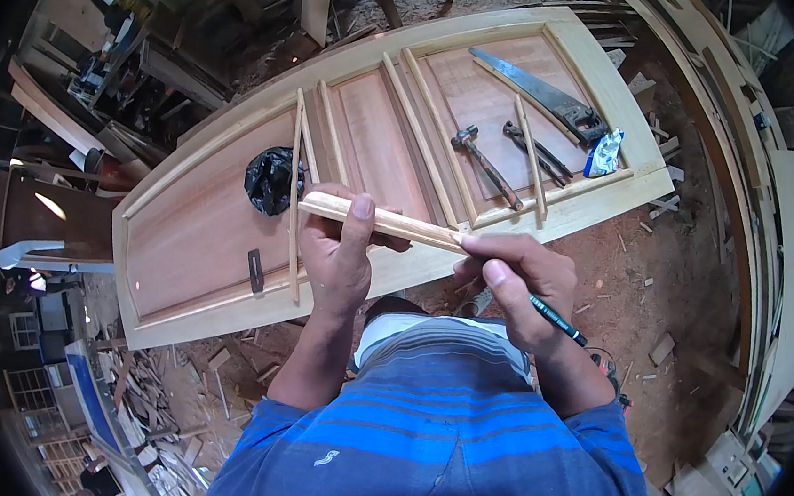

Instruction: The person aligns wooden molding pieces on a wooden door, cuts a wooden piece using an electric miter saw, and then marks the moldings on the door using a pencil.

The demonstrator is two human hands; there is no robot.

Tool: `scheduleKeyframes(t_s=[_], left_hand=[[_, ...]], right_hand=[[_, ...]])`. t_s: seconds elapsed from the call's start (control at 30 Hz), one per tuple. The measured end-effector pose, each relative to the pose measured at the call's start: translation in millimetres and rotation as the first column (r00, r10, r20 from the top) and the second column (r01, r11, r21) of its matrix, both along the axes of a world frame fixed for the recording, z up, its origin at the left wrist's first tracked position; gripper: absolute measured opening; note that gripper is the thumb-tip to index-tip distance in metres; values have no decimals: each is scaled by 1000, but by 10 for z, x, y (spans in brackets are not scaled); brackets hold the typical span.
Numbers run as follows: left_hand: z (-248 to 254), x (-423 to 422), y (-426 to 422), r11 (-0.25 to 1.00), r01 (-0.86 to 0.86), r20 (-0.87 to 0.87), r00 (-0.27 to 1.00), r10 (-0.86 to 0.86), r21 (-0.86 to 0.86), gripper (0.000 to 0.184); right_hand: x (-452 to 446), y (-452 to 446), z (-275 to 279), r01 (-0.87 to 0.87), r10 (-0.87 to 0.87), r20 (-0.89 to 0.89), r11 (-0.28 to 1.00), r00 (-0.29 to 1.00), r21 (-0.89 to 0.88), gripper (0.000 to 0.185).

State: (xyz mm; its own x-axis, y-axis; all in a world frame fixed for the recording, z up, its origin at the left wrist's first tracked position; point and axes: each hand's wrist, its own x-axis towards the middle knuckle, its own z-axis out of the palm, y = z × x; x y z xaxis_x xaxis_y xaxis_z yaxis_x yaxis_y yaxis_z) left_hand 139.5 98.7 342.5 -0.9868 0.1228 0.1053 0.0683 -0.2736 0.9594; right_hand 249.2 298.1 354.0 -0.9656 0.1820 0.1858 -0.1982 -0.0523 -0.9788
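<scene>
My left hand (338, 257) is closed around a short wooden moulding strip (399, 225), its thumb pressed on top. The strip is raised above the near edge of a panelled wooden door (385, 280). In my right hand (531, 277) is a dark pencil (558, 321), its tip close to the strip's right end. The right fingers also meet that end; I cannot tell whether they grip it. Left of my left hand, a black plastic bag (269, 180) and a long thin strip (293, 211) lie on the door.
On the door's right part lie a handsaw (542, 95), a hammer (487, 166), pincers (537, 154), a loose strip (530, 160) and a foil packet (605, 153). A small dark block (255, 271) lies at left. Wood scraps (153, 397) litter the floor; long boards (777, 272) line the right.
</scene>
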Motion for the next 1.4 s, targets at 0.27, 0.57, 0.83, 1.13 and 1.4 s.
scheduleKeyframes(t_s=[0.27,0.57,0.83,1.13,1.4], left_hand=[[-16,77,20,1000,-14,45,999,14,11,26],[-77,99,21,1000,-5,26,1000,4,16,25],[-62,119,52,1000,-3,18,1000,3,2,24],[-41,126,104,1000,22,-2,1000,-22,-2,22],[-57,135,172,999,44,1,999,-44,12,21]], right_hand=[[-62,-4,8,129,-68,-179,925,981,358,17],[-55,1,-12,131,-87,-144,934,986,331,15],[-28,57,-36,112,-58,-163,932,985,345,16],[2,106,-37,118,-60,-186,940,981,320,16],[48,177,-21,122,-55,-194,928,979,352,17]])
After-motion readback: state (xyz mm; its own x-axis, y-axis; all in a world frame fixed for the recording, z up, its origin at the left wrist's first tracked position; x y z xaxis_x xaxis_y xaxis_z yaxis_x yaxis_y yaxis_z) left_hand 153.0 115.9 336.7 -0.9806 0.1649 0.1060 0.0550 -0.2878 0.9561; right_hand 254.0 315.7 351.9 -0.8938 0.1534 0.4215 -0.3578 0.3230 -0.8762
